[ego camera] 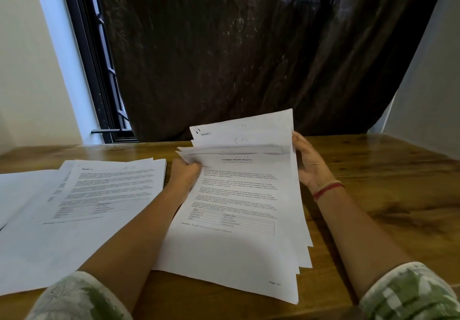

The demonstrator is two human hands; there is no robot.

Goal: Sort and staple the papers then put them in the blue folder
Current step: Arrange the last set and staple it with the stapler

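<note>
Held papers: a fanned stack of papers [239, 195] is sitting mid-desk, its lower end resting on the wooden desk [388, 195] while its upper sheets are being lifted toward 12 o'clock. The front page is showing the heading "Sample Health Report", printed text and a table.
Left grip: the left hand [185, 173] is curling tightly round bent-over sheets at the stack's 10 o'clock corner.
Right grip: the right hand [308, 165] is holding the raised sheets by their right edge, at 2 o'clock, with a red thread band [327, 190] circling the wrist.
Second pile: a flat pile of papers [107, 190] is lying at 9 o'clock from the stack, overlapping more white sheets.
Sleeves: green-and-white patterned cuffs [82, 297] are showing at 7 and 5 o'clock.
Backdrop: a dark shiny sheet [249, 46] is hanging at 12 o'clock, with a black window frame [99, 70] standing at 10 o'clock.
</note>
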